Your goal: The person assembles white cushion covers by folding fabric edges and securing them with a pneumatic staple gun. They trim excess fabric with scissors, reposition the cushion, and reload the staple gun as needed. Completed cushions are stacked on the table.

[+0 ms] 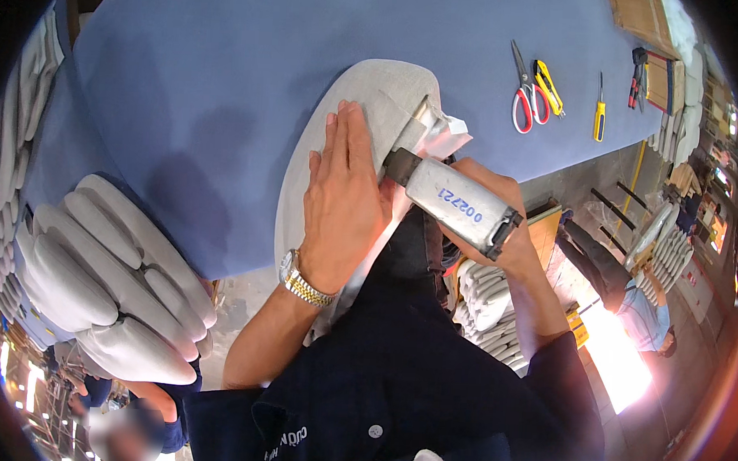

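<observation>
Fingers (358, 139) outstretched, the left hand (342, 196) presses flat on a grey upholstered cushion (383, 95); the right hand (504, 195) wraps a silver staple gun (449, 197), nose at the cushion. The cushion lies at the blue bench (203, 75)'s near edge; scissors (523, 93), yellow utility knife (548, 88) and screwdriver (599, 117) lie to its right.

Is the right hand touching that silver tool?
Touching. The head view shows the right hand wrapped around the silver tool, showing on both sides of it.

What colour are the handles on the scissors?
Red and white handles, seen best in the head view.
</observation>
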